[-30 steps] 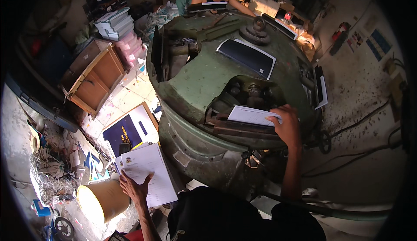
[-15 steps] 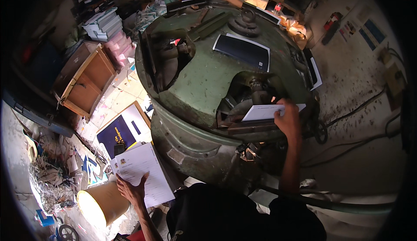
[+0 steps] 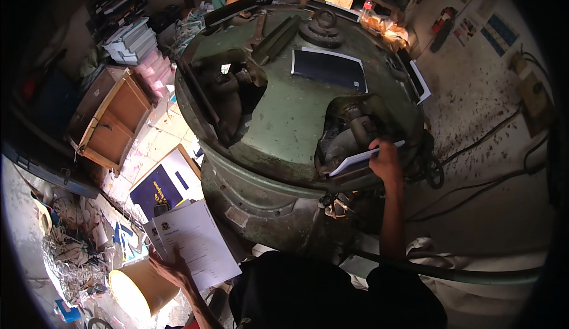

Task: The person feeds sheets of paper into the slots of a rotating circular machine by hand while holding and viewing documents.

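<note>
Gripping a white sheaf (image 3: 354, 162) near its right end with the right hand (image 3: 385, 163), pinched between thumb and curled fingers. Seen nearly edge-on, slanting lengthwise from lower left to upper right, pointing its free end left along the front edge of an opening (image 3: 336, 132) in the green machine (image 3: 281, 124). Backed by the dark hollow, then by bare metal up to a dark-covered sheet (image 3: 329, 71). Resting the left hand (image 3: 172, 268) on printed pages (image 3: 201, 243) beside a yellow bucket (image 3: 157, 283); hard to tell whether gripping.
</note>
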The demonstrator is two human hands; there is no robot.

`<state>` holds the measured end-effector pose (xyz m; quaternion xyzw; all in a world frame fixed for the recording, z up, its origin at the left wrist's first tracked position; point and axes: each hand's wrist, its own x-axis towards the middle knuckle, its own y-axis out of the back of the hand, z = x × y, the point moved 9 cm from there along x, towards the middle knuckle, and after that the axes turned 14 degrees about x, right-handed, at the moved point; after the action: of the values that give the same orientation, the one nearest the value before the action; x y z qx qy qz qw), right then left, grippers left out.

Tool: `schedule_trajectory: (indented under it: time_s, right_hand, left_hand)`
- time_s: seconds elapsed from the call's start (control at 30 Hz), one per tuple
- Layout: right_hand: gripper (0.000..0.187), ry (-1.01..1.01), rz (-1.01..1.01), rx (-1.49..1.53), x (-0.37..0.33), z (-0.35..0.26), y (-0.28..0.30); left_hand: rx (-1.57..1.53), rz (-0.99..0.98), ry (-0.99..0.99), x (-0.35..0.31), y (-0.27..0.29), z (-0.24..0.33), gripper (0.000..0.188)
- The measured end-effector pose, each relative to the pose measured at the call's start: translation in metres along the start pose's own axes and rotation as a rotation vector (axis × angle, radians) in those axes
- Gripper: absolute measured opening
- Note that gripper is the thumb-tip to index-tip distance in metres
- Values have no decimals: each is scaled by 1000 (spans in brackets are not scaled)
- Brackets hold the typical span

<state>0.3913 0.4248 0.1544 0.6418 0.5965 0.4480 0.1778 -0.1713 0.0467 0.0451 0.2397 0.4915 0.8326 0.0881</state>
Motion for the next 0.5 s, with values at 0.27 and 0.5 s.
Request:
schedule_trajectory:
  time_s: [0.27, 0.5]
  right_hand:
    - [29, 37, -107, 27, 14, 26, -1]
    - [22, -55, -168, -2, 11, -25, 6]
  left_hand:
    - [-202, 17, 56, 11, -14, -31, 59]
    - [269, -54, -100, -19, -1, 32, 100]
